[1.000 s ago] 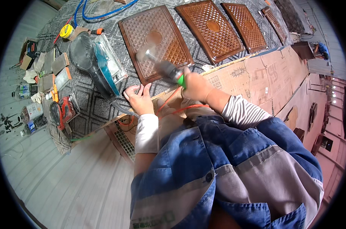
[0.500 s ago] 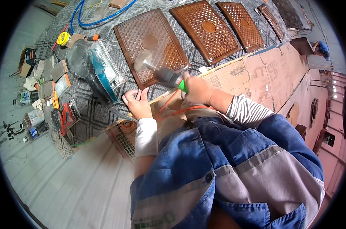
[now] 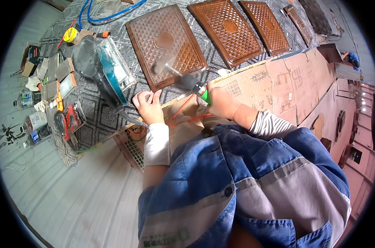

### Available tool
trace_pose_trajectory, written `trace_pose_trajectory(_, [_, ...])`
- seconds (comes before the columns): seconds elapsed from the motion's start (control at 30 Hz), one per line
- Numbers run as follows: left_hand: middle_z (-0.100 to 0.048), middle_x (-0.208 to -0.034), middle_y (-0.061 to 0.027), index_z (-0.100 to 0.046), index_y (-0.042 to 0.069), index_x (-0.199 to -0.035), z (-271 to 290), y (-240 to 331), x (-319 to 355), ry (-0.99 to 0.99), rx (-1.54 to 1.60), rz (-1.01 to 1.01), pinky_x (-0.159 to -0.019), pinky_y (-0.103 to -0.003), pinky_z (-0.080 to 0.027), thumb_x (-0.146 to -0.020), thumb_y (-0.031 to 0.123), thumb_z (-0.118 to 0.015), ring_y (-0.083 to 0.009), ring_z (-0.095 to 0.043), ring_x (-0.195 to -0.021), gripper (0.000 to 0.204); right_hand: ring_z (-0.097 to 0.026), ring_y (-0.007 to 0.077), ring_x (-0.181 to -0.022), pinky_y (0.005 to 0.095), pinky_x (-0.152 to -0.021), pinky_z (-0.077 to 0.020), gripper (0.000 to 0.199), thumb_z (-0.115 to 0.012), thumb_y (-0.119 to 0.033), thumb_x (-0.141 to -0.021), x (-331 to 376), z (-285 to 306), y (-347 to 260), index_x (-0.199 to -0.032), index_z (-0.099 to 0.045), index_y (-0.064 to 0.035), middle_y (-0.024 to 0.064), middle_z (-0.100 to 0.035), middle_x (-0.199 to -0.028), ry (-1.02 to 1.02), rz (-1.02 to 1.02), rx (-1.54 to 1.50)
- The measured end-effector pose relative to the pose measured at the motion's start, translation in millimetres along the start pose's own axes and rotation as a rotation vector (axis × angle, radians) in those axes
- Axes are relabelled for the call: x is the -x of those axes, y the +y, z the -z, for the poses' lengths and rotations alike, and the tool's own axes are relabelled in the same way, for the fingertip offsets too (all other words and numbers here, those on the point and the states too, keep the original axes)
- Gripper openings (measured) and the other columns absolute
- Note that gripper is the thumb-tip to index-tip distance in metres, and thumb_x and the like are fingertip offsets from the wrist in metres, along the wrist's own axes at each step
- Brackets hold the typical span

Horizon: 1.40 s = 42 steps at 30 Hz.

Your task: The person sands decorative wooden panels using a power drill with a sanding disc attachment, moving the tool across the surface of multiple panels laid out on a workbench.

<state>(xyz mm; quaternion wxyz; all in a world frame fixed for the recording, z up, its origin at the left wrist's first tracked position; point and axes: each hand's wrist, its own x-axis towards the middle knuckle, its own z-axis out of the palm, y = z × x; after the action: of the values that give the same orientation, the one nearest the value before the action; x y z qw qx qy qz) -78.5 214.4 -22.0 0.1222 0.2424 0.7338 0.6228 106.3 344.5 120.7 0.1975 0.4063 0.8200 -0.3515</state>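
I am standing over a table covered in grey patterned cloth (image 3: 86, 138), and a brown carved panel (image 3: 164, 40) is lying flat on it, ahead of my hands. Its long axis is running away from me, with the far end leaning to the left. My left hand (image 3: 150, 108) is the nearer one, its fingertips resting at the panel's near left corner; the fingers are curled, but I cannot tell whether they are pinching the edge or only touching it. My right hand (image 3: 224, 101), further right and just short of the near edge, is gripping a black-and-green handheld tool (image 3: 190, 82). The tool is pointing left and away from me, its pale, blurred head showing over the panel's nearer half; I cannot tell if it is touching.

The panel is showing a grid of small raised diamonds, a plain oval in the middle and a smooth border with rounded corners. Its far and left parts are looking dull and greyish, while the near right part is shining a redder brown. A second panel (image 3: 230, 26), glossier, is lying just to its right. A teal-and-black sander (image 3: 98, 74) is sitting to its left.
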Motion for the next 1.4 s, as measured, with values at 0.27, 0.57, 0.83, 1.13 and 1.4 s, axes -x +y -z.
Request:
trace_pose_trajectory(0.27, [-0.044, -0.114, -0.0102, -0.056, 0.0, -0.093, -1, 8, -1, 0.003, 0.008, 0.06, -0.082, -0.034, -0.062, -0.075, -0.002, -0.084, -0.0209, -0.059, -0.094, 0.033, -0.065, 0.0502, -0.087, 0.052, -0.076, -0.0531, 0.045, -0.074, -0.011, -0.075, 1, -23, 9, -0.106, -0.046, 0.0047, 0.0328, -0.066, -0.084, 0.109, 0.072, -0.075])
trace_pose_trajectory(0.57, [-0.047, -0.117, -0.011, -0.061, -0.002, -0.104, -1, 4, 2, -0.005, -0.029, -0.018, -0.085, -0.034, -0.061, -0.079, -0.005, -0.079, -0.0219, -0.061, -0.097, 0.031, -0.065, 0.0503, -0.086, 0.0531, -0.076, -0.0533, 0.046, -0.068, -0.005, -0.074, 18, -9, 18, -0.111, -0.044, 0.0062, 0.0321, -0.066, -0.084, 0.113, -0.004, -0.041])
trace_pose_trajectory(0.83, [-0.053, -0.119, -0.0104, -0.068, -0.003, -0.115, -3, -16, 3, -0.02, 0.028, -0.041, -0.085, -0.031, -0.058, -0.083, -0.005, -0.075, -0.0201, -0.063, -0.099, 0.033, -0.065, 0.0507, -0.087, 0.0537, -0.077, -0.0523, 0.042, -0.069, -0.005, -0.073, 24, -29, 21, -0.106, -0.046, 0.0062, 0.0334, -0.065, -0.086, 0.131, 0.032, -0.134])
trace_pose_trajectory(1.13, [-0.064, -0.11, -0.012, -0.07, -0.003, -0.106, 0, -1, 1, 0.023, -0.266, -0.106, -0.088, -0.036, -0.052, -0.094, 0.01, -0.068, -0.0253, -0.062, -0.101, 0.018, -0.065, 0.0506, -0.087, 0.0538, -0.077, -0.052, 0.04, -0.069, -0.007, -0.075, 18, -27, 24, -0.105, -0.047, 0.006, 0.0339, -0.065, -0.086, 0.1, 0.025, -0.127])
trace_pose_trajectory(1.4, [-0.052, -0.119, -0.012, -0.064, -0.008, -0.109, -3, -1, 0, -0.017, -0.075, -0.019, -0.087, -0.03, -0.058, -0.096, 0.002, -0.064, -0.0185, -0.064, -0.098, 0.017, -0.067, 0.0477, -0.089, 0.0514, -0.079, -0.0541, 0.04, -0.062, -0.004, -0.075, -8, -8, 34, -0.111, -0.048, 0.0063, 0.0307, -0.067, -0.092, 0.191, -0.021, -0.052])
